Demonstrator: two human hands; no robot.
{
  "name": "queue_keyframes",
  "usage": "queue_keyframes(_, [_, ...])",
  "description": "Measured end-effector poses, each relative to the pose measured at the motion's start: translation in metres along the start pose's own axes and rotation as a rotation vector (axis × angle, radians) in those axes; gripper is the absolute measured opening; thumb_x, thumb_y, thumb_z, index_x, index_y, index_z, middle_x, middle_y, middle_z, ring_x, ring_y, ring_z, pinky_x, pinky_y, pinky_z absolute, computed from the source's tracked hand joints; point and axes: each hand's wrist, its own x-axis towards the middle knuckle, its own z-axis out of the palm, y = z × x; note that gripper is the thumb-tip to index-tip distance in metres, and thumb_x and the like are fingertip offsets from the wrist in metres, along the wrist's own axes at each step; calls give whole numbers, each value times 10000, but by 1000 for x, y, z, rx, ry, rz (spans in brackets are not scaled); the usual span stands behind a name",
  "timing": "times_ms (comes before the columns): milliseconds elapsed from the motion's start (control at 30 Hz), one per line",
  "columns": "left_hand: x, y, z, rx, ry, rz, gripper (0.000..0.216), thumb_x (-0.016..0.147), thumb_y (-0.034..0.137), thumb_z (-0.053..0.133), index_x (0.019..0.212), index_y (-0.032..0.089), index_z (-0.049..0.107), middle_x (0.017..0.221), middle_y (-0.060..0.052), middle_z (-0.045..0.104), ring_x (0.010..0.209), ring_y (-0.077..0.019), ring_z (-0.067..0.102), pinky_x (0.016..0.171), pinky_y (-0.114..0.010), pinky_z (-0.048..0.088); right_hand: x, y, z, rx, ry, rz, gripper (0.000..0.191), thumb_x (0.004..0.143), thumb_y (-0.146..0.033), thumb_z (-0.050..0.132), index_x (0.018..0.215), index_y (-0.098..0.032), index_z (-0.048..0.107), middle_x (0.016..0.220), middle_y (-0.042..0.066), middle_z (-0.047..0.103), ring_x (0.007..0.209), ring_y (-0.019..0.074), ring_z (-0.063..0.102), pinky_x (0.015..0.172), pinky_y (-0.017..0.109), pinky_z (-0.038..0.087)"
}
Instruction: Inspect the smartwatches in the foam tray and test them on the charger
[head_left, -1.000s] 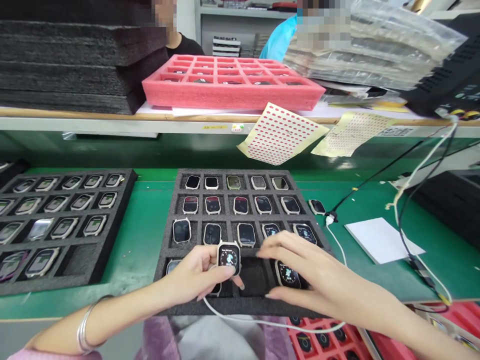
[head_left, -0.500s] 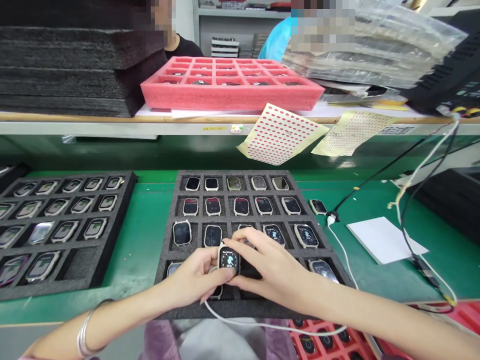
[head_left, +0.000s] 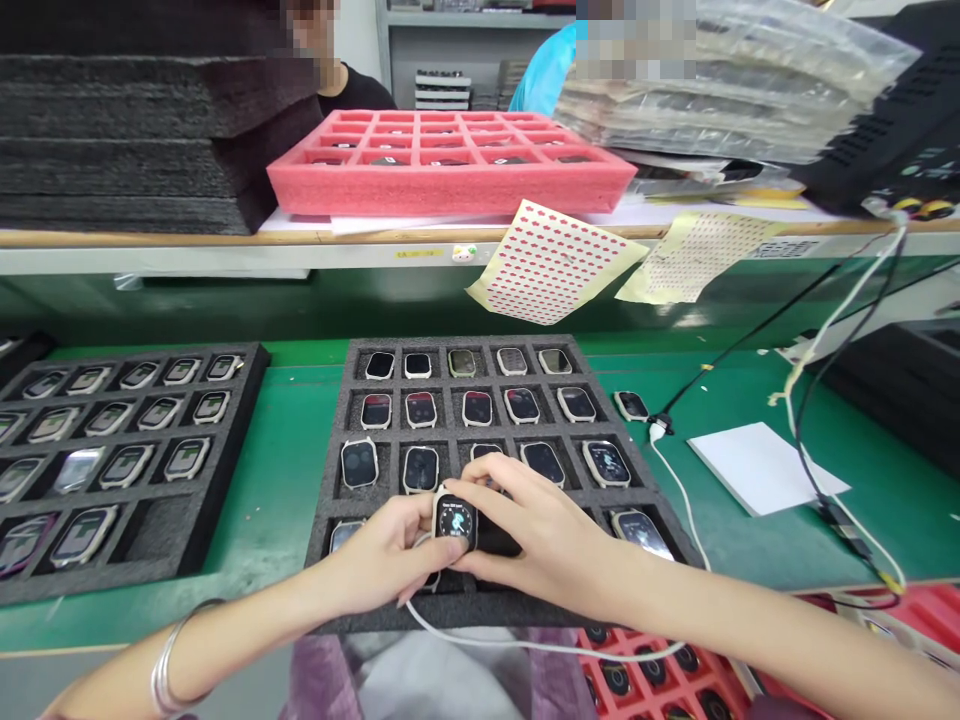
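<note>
My left hand [head_left: 382,560] pinches a small square smartwatch body [head_left: 456,520] with a lit screen, held upright over the front row of a black foam tray [head_left: 330,470]. A white cable [head_left: 525,645] runs from under the watch toward the right. My right hand [head_left: 536,535] curls round the watch's right side, fingers touching its edge. The tray's cells hold several more watch bodies, some with lit screens.
A second black foam tray [head_left: 247,400] of watches lies at the left. A loose watch [head_left: 631,405], white paper [head_left: 761,470] and cables lie on the green bench at the right. A pink foam tray [head_left: 450,190], stacked black foam and two people sit beyond the shelf.
My right hand has moved left from the tray's front right cells onto the watch in my left hand. The left hand has stayed where it was.
</note>
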Motion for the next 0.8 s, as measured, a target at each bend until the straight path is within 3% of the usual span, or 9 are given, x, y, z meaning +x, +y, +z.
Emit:
queue_keyframes(633, [-2,-6,0,83,-13,1,262,857,376,575,938,127,561,603,74,410,383,-26,298,350,-173,231,-4,0,6,-9,35,-26,292,832,-292,616,1070,-127,579,952,109,553,879,231,541,761,384,499])
queue_keyframes(800, [-3,-7,2,23,14,115,303,793,323,672,1031,158,584,808,11,527,611,-72,444,555,-183,392,-6,1,-3,62,74,-10,331,808,-242,619,1123,-157,559,1028,110,531,950,226,531,806,365,488])
